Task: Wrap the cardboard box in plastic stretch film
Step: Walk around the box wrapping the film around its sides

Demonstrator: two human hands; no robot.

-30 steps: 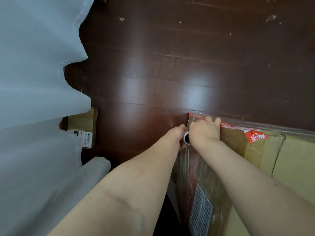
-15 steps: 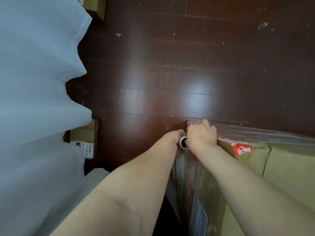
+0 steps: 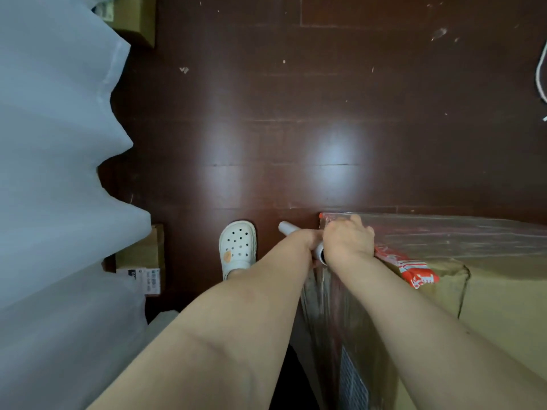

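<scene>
A large cardboard box (image 3: 497,294) with orange-red tape (image 3: 414,272) fills the lower right. Clear stretch film (image 3: 444,235) covers its top edge and left side. At the box's near left corner both hands grip a white film roll (image 3: 286,228), which lies tilted, one end poking out to the left. My left hand (image 3: 307,241) holds the roll's left part; most of that hand is hidden behind my forearm. My right hand (image 3: 347,242) curls round the roll's right end, fingers over the box corner.
Dark wooden floor (image 3: 296,128) stretches ahead. A pale curtain (image 3: 53,173) hangs along the left, with small cardboard boxes (image 3: 145,255) behind it. My foot in a white clog (image 3: 237,247) stands left of the hands. A white cord (image 3: 540,75) lies at the right edge.
My view has tilted and the foot in the white clog has come into sight. The roll's left end now shows past my left hand. Both hands stay at the box corner.
</scene>
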